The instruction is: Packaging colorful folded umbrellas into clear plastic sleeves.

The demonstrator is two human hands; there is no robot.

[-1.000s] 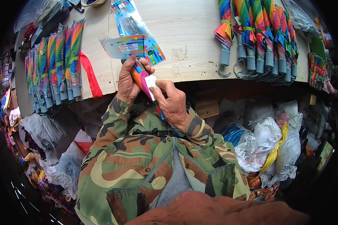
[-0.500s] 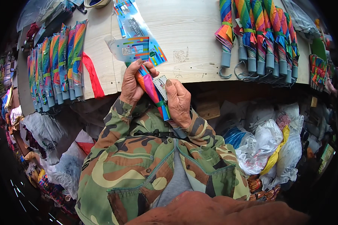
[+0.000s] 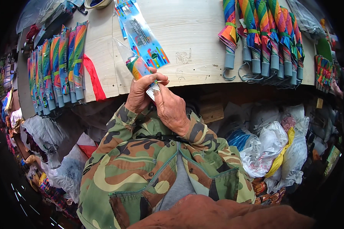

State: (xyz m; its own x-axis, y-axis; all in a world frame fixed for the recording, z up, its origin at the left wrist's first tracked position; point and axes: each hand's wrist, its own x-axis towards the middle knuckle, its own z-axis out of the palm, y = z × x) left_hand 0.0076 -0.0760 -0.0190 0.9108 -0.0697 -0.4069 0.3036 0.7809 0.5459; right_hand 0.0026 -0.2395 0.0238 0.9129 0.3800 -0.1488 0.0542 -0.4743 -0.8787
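Observation:
A folded rainbow-coloured umbrella (image 3: 137, 68) slants up from my hands at the table's front edge. Its upper end is inside a transparent plastic sleeve (image 3: 123, 50). My left hand (image 3: 140, 91) is closed round the umbrella and the sleeve's mouth. Lower down, my right hand (image 3: 172, 109) is closed on the umbrella too, its thumb by a small white tag (image 3: 153, 91). The lower part of the umbrella is hidden behind my hands. Just beyond them lie flat blue printed sleeves (image 3: 145, 40), overlapping on the tabletop.
Several sleeved umbrellas (image 3: 67, 63) lie in a row on the left of the table (image 3: 195, 23), beside a red ribbon (image 3: 93, 78). Several unsleeved umbrellas (image 3: 262, 42) with grey handles lie on the right. Plastic bags (image 3: 267, 147) are heaped below. A bowl (image 3: 98, 4) stands at the far edge.
The umbrella's end has gone into the sleeve, which now points up and away. My right hand has moved up and left, close to my left hand. The tag moved with it.

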